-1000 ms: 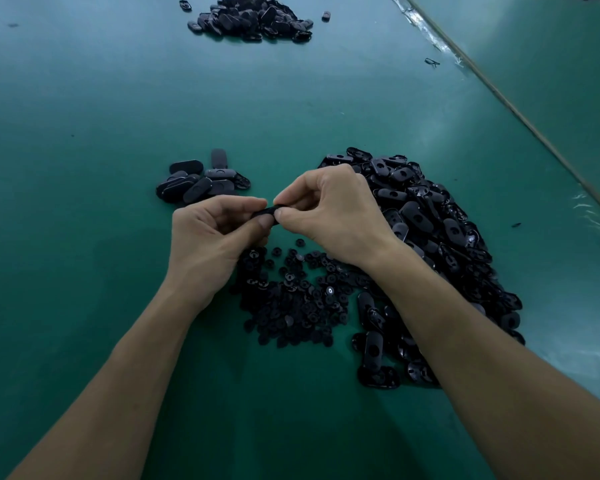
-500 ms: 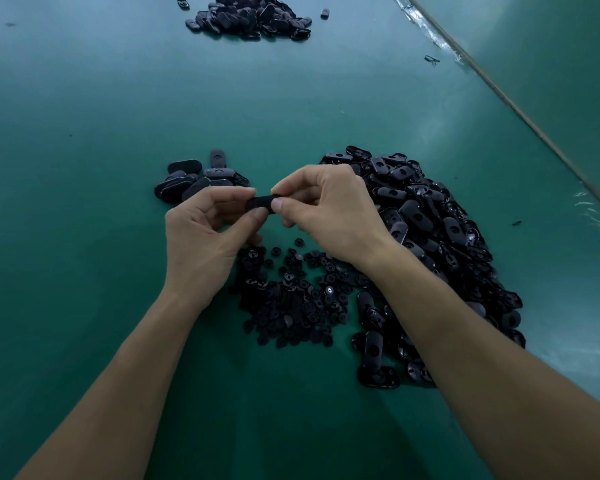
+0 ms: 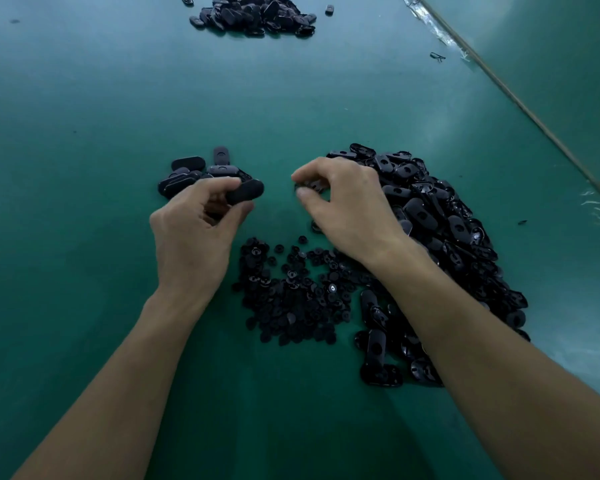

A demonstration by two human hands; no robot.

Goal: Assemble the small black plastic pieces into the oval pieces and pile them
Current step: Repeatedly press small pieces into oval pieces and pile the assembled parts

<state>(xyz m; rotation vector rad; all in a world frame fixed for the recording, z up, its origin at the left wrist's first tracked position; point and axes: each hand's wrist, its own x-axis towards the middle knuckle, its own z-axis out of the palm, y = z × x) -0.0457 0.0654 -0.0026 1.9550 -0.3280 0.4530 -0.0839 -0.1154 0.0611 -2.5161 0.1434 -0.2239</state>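
My left hand (image 3: 201, 233) pinches a flat black oval plastic piece (image 3: 246, 191) between thumb and fingertips. It holds the piece lengthwise just above the green worktop (image 3: 84, 133), free end pointing toward my other hand. My right hand (image 3: 349, 209) hangs apart from it, fingers curled and thumb drawn close under the forefinger. Something dark shows in that gap, but I cannot tell whether it is a piece I pinch or part of the heap behind. Just beyond my left hand lies a small pile of closed black oval pieces (image 3: 187, 171), touching and overlapping one another. Under and behind my right hand and forearm spreads the large heap of black oval pieces with holes (image 3: 426, 209), running down the right side toward me. Between my two wrists lies a loose scatter of small round black plastic pieces (image 3: 291, 296), its right edge meeting the heap. Far off at the top edge sits another pile of black oval pieces (image 3: 253, 15), with one stray piece (image 3: 329, 9) just beside it on the right. A pale seam (image 3: 520, 102) crosses the worktop diagonally on the right.
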